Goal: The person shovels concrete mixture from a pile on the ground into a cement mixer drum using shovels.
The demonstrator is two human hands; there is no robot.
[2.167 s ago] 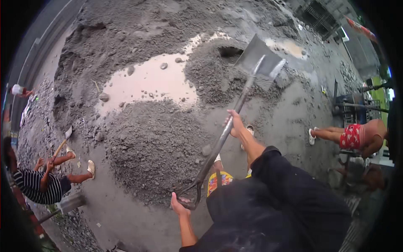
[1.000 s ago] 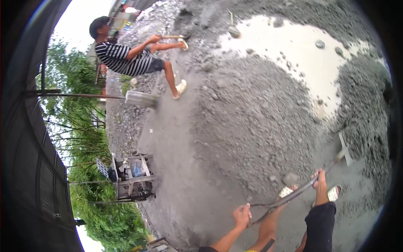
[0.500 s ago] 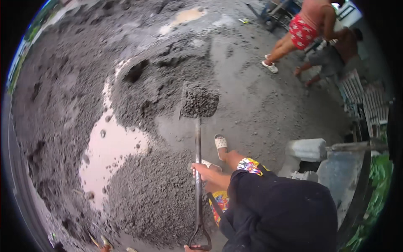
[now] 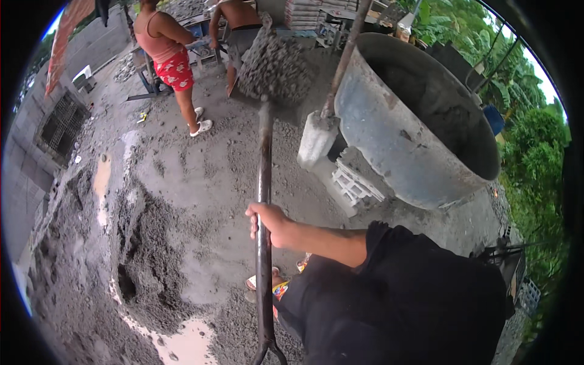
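Observation:
My right hand (image 4: 267, 222) is closed round the shaft of a long-handled shovel (image 4: 264, 161). The shaft runs up the picture, its forked grip leaving at the lower edge, where my left hand is out of view. At the far end, a heaped load of grey, gravelly mix (image 4: 277, 70) hides most of the blade and looks smeared by motion. The shovel's head is raised left of a big metal mixer drum (image 4: 389, 140). The drum's wide mouth shows grey, crusted walls inside.
Two people stand beyond the shovel: one in red patterned shorts (image 4: 175, 70), another bent over, partly hidden by the load. A grey heap (image 4: 146, 261) and a puddle (image 4: 188, 340) lie at lower left. Concrete blocks (image 4: 353, 182) sit by the drum; stacked bags (image 4: 303, 13) stand behind.
The loaded shovel has come up from the ground, and the view has swung right, bringing in the drum. My right hand stays on the shaft; my left hand has left the picture.

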